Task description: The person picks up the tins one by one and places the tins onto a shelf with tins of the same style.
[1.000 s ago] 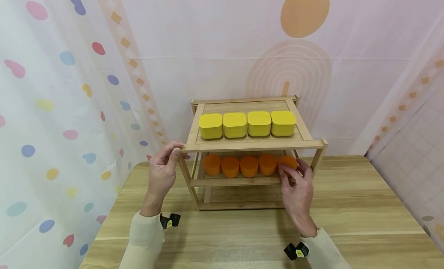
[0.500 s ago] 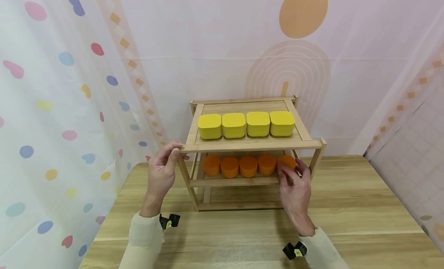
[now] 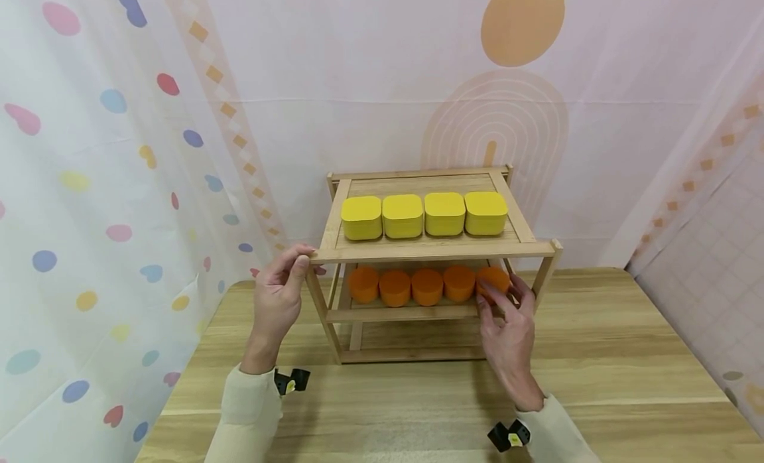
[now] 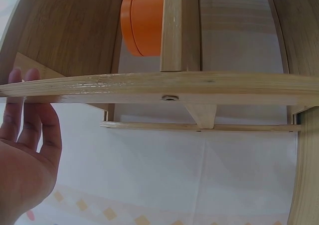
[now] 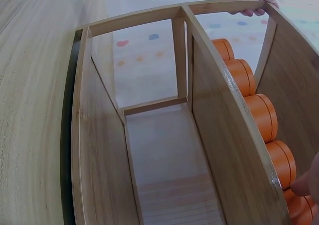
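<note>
A three-tier wooden shelf rack (image 3: 418, 253) stands on the table. My left hand (image 3: 279, 287) grips its upper front left corner, thumb in front; in the left wrist view the fingers (image 4: 31, 122) reach around the wooden post. On the middle tier is a row of several round orange lidded boxes (image 3: 427, 287). Around the rightmost orange box (image 3: 494, 280) curl the thumb and fingers of my right hand (image 3: 510, 324), partly covering it. That box rests at the right end of the row, close to its neighbour. The right wrist view shows the lidded row (image 5: 261, 117) side on.
Several yellow square boxes (image 3: 444, 213) with rounded corners line the top tier. Below the orange row is a bottom tier (image 3: 418, 337) of the rack. Wood-grain table (image 3: 603, 357) extends on both sides, and a patterned curtain (image 3: 370, 71) hangs behind.
</note>
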Available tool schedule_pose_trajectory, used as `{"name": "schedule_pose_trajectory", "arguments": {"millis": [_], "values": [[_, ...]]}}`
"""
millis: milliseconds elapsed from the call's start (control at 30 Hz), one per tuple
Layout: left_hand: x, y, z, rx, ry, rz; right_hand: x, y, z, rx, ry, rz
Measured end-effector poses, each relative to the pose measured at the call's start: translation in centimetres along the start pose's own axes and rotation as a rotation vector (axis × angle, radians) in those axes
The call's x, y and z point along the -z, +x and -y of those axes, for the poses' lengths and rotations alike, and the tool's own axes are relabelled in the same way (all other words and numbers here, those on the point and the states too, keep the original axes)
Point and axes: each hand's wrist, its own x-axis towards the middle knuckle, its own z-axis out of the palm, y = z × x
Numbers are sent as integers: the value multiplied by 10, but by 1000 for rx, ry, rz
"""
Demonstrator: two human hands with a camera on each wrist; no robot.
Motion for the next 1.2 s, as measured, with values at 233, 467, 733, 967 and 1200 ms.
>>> {"name": "schedule_pose_trajectory", "arguments": {"millis": [233,467,733,967,1200], "values": [[-1,0,1,-1,-13,1,1,-2,1,14,22,-18],[-1,1,-1,-15,-33,6,5,-3,5,12,57,-9],[-1,0,-5,18,78,-31,10,-8,12,29,67,-38],[4,-5,-9,37,191,-54,28,-10,16,-4,91,14],[26,-15,-12,44,248,-48,52,-6,8,-49,119,53]]}}
